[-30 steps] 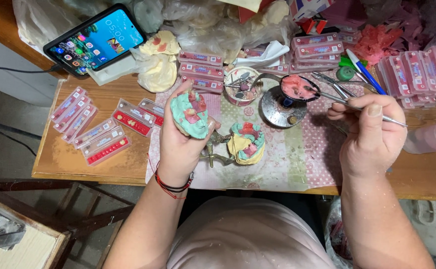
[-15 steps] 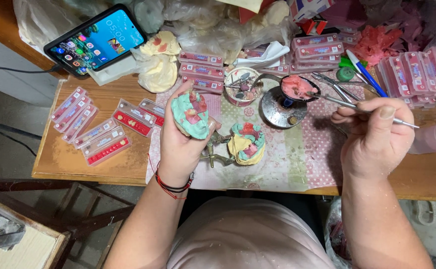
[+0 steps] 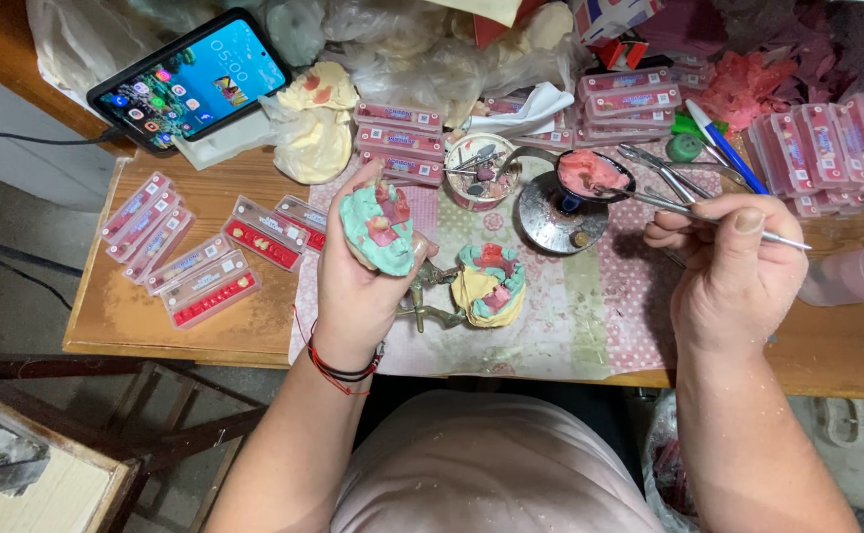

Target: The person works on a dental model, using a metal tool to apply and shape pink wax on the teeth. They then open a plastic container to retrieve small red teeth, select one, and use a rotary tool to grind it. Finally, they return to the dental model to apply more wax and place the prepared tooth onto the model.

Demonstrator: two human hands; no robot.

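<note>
My left hand (image 3: 358, 286) grips a green dental cast (image 3: 379, 226) with pink wax and teeth on it, held up above the table. A second cast (image 3: 489, 282), green and yellow with pink wax, lies on a metal hinge frame just right of that hand. My right hand (image 3: 733, 266) pinches a thin metal tool (image 3: 693, 212). Its tip reaches left to a spoon of pink wax (image 3: 590, 174) above a round metal burner (image 3: 555, 217).
A wooden table (image 3: 136, 316) carries a patterned cloth (image 3: 590, 316), several flat boxes of teeth (image 3: 200, 266), a stack of red boxes (image 3: 639, 94), a small cup of tools (image 3: 476, 168), a propped phone (image 3: 190, 79), plaster casts (image 3: 313, 128), a pen (image 3: 726, 145) and a pale bottle (image 3: 851, 276).
My right hand has shifted slightly and brought the tool's tip over to the spoon of pink wax. My left hand and the green cast have stayed put.
</note>
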